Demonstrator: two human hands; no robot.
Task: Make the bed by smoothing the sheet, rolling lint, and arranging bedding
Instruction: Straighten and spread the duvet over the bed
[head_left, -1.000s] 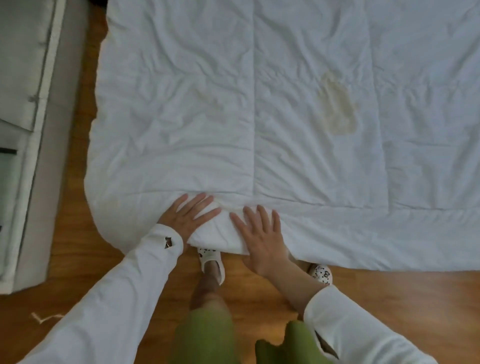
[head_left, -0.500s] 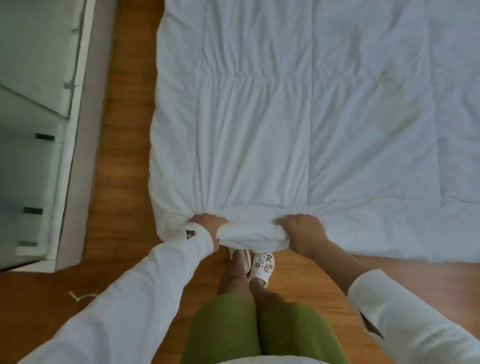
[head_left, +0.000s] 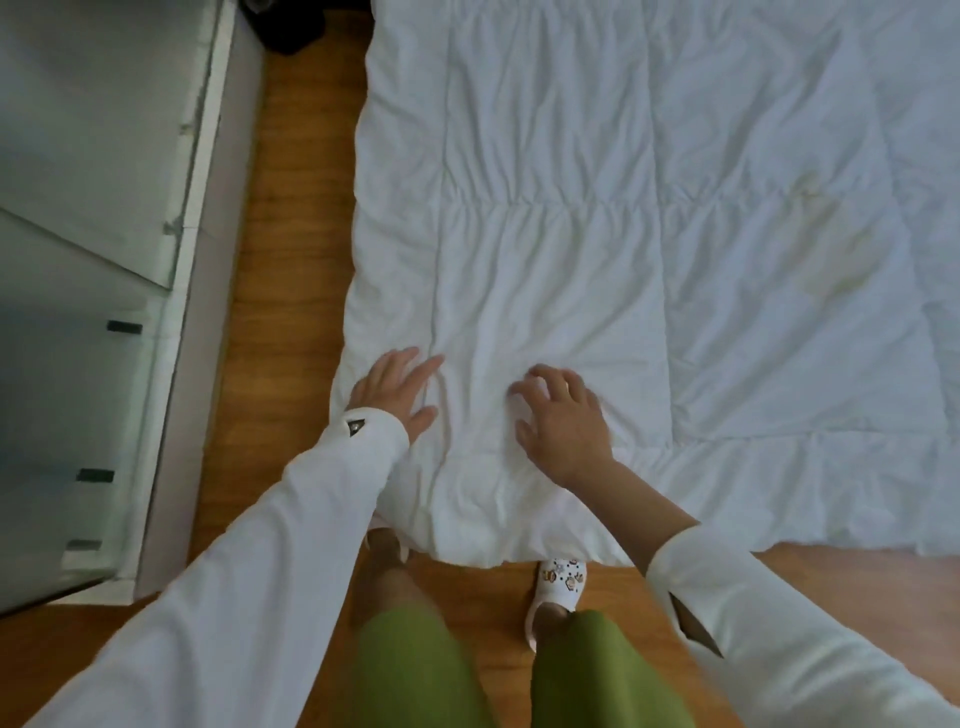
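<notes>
Both hands have let go of the bunched hem they gripped half a second ago and now lie on top of the quilt (head_left: 649, 234), whose near edge has come forward over the person's feet.

From the head camera, the white quilt is spread on the wooden floor (head_left: 291, 260), wrinkled and stitched in squares, with a faint yellowish stain toward its right side. The left hand (head_left: 397, 397) rests near the quilt's near-left corner, fingers straight and slightly fanned, the fabric flat under them. The right hand (head_left: 563, 418) is just to the right of it, well inside the near edge, fingers spread and a little bent, tips pressing into the cloth; I see nothing pinched. A white clog (head_left: 558, 590) pokes out from under the near edge. Left of the quilt, across a strip of floor, stands a pale cabinet (head_left: 98, 208).
</notes>
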